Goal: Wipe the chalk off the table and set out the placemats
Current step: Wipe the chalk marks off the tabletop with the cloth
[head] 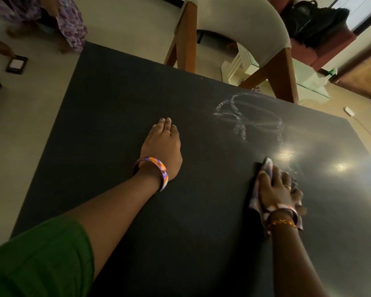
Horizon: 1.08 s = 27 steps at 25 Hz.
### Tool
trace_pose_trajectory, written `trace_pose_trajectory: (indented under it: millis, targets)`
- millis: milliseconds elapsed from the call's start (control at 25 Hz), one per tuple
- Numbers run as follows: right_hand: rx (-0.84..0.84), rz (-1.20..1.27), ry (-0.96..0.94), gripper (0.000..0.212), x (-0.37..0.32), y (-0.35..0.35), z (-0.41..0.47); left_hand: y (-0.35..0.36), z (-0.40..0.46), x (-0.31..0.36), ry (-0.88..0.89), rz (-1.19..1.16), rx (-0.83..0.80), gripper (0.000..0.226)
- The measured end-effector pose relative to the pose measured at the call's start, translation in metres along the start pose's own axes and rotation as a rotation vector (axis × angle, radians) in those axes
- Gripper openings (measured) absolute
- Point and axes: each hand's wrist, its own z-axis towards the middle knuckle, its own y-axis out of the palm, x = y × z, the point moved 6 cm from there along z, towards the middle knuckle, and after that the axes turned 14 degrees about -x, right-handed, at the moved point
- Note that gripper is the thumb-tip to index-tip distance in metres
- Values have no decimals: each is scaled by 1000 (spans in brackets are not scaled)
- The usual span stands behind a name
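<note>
Chalk (247,116) remains smeared on the tabletop (137,99) toward the far right edge, beyond the right hand (276,187), whose fingers clutch a cloth (268,166). Left hand (162,144) rests flat, fingers straight. Overlapping strokes advised; a chair (240,28) crowds the far edge.

A cream-backed wooden chair (240,28) stands on the pale floor (126,24) beside a black bag (315,20).
</note>
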Motion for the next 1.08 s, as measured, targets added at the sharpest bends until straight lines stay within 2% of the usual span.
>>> trace_pose_trajectory:
  millis: [80, 120, 280, 360, 400, 480, 680, 760, 880, 1080]
  targets:
    - [-6, 31, 87, 58, 0, -1, 3, 0, 1, 1, -1, 25, -5, 60]
    - [-10, 21, 68, 59, -17, 5, 4, 0, 2, 1, -2, 33, -5, 60]
    - [-93, -111, -308, 59, -138, 49, -14, 1, 2, 0, 5, -14, 12, 57]
    - [-128, -169, -469, 58, -167, 58, -25, 0, 0, -1, 3, -54, 20, 56]
    - [-128, -183, -496, 58, -162, 56, -24, 0, -1, -2, 1, -56, 24, 55]
    - [-66, -164, -424, 56, -115, 40, -8, -1, -2, -2, -5, -43, 35, 55]
    - [24, 13, 18, 64, 84, -14, 12, -1, -3, 1, -23, -1, 34, 56]
    - [17, 59, 122, 66, 117, -18, 6, -3, -3, 2, -23, 9, 31, 57]
    - [15, 58, 118, 60, 84, -4, -2, -4, -3, 2, -19, -3, 58, 56]
    - [-62, -108, -332, 56, -30, 39, -45, 1, -9, 0, -15, -66, 41, 53]
